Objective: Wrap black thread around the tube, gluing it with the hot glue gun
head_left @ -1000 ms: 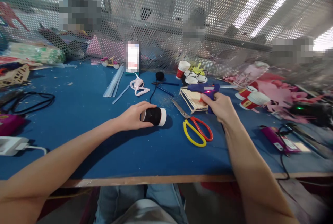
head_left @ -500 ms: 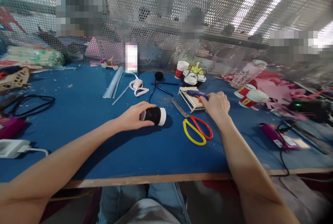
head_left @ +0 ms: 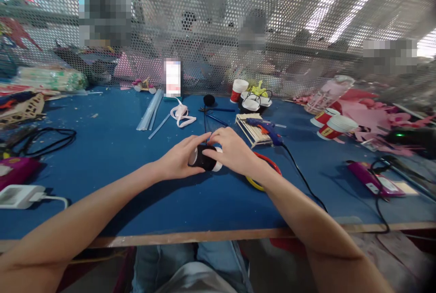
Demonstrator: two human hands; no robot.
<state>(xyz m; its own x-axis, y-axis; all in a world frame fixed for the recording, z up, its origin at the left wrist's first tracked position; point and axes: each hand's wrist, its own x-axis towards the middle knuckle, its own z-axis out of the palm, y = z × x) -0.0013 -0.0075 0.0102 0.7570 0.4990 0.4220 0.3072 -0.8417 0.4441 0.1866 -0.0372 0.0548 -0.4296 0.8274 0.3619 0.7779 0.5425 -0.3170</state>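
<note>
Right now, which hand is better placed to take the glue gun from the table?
Probably the right hand. It rests on the cup, and the glue gun lies just beyond it to the right, on a wooden rack. The left hand grips the cup from the far side.

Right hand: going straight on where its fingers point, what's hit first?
The black cup that the right hand is touching; beyond it, probably the left hand holding it.
</note>
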